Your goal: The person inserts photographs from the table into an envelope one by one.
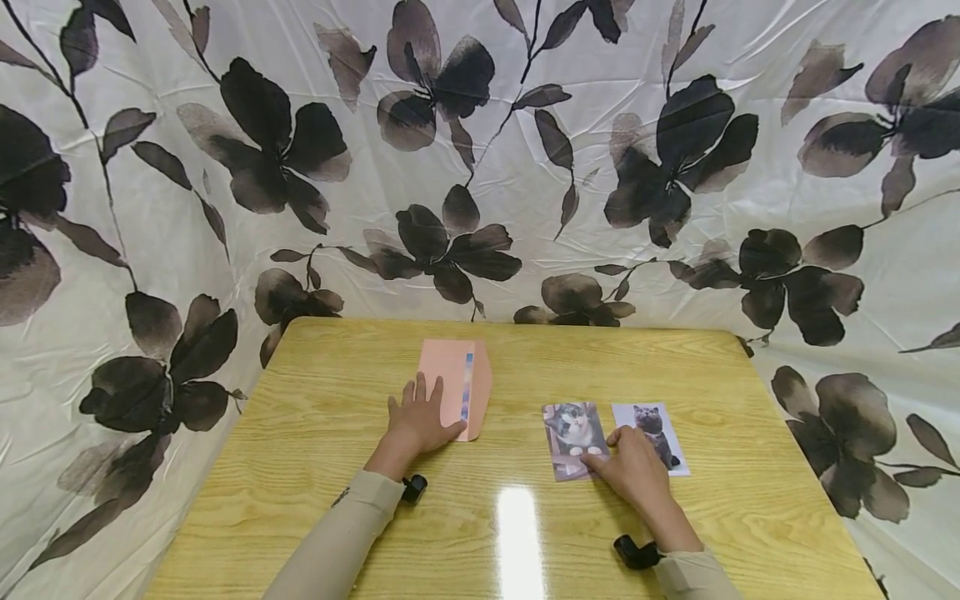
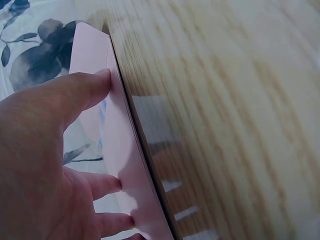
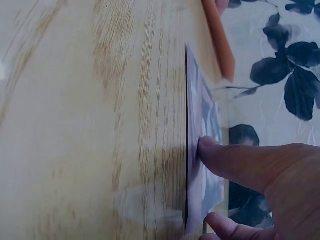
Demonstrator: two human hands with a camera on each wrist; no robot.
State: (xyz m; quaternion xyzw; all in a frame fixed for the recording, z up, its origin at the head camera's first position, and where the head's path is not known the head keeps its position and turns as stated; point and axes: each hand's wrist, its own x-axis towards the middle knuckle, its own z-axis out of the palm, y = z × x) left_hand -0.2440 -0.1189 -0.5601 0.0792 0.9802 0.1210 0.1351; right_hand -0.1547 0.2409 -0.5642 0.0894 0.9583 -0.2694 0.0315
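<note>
A pink envelope (image 1: 450,358) lies on the table with its pointed flap out to the right. A narrow blue and purple strip (image 1: 468,383) shows along the flap side. My left hand (image 1: 416,421) rests on the envelope, fingers spread and thumb near the flap's lower end. To the right lies a picture card of a grey and white cat (image 1: 572,417). My right hand (image 1: 637,471) holds this card at its right side, thumb on its face, index finger at its edge. Partly behind that hand is a second card with a dark grey cat (image 1: 648,417).
The wood-grain table (image 1: 337,358) has rounded far corners. A white curtain with dark flowers (image 1: 442,250) hangs behind it and at both sides. Small black devices sit at the left wrist (image 1: 413,488) and right wrist (image 1: 636,552). Light glares off the front middle.
</note>
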